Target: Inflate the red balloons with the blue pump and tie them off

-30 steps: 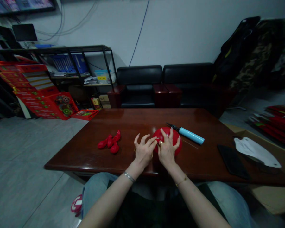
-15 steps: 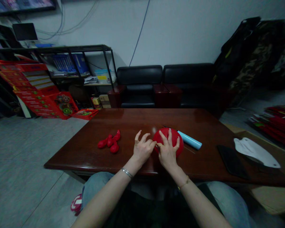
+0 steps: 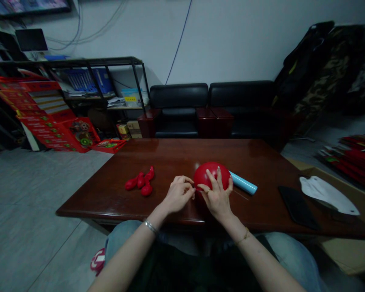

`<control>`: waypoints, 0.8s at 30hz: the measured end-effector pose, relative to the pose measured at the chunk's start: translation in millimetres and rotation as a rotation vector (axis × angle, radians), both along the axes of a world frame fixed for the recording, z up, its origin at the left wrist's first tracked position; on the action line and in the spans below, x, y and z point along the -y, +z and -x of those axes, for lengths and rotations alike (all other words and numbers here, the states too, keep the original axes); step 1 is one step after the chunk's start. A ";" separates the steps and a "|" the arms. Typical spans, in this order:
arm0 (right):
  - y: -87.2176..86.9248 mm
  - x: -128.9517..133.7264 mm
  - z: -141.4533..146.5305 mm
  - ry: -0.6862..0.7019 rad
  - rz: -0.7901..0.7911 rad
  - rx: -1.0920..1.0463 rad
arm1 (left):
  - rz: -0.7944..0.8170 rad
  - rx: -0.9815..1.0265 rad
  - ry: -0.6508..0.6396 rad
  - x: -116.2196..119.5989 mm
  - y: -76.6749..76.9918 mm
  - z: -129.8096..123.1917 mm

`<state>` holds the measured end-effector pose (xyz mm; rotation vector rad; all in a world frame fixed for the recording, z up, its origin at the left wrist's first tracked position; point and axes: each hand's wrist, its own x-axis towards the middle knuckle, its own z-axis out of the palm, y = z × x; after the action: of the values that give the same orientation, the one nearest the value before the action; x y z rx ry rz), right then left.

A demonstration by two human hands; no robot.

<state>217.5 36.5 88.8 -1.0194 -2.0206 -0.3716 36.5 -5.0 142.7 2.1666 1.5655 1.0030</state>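
Note:
A blown-up red balloon is over the brown table, its neck towards me and to the left. My right hand pinches the neck between thumb and forefinger, and its other fingers spread over the balloon's side. Just left of it, my left hand has its fingers curled together at the tip of the neck. What lies between those fingertips is mostly hidden. Several small, limp-looking red balloons lie together on the left. Behind the right hand lies a light-blue tube, partly covered by the balloon.
The brown table stretches in front of my knees. On its right are a black flat pouch and a white sheet-like item, by a cardboard box. Black sofas stand behind; red boxes are stacked at the left.
My left hand has moved slightly left and down, its fingers curling in from a spread pose. The balloon has tipped, its neck now lower, and the right hand has turned with it.

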 end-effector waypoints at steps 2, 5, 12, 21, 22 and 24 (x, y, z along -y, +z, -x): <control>1.5 1.7 2.9 0.012 -0.015 -0.057 | 0.019 0.309 0.016 -0.2 -12.5 -8.0; 2.9 6.1 11.4 -0.001 -0.049 -0.123 | -0.037 0.735 0.104 -2.1 -34.6 -28.3; 2.1 11.2 26.5 -0.143 0.015 -0.211 | -0.256 0.249 0.202 6.9 -44.2 -53.5; 22.1 16.7 26.1 -0.133 0.287 -0.225 | -0.294 -0.243 0.035 10.8 -31.1 -27.0; 25.1 17.5 27.1 -0.128 0.297 -0.230 | -0.263 -0.203 0.024 10.4 -31.3 -26.6; 29.7 19.2 28.8 -0.117 0.308 -0.245 | -0.179 -0.080 -0.001 10.3 -32.0 -28.0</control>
<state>188.7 17.3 118.5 -1.3075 -1.8341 0.0094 64.5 -15.2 110.7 2.3528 1.5637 1.1075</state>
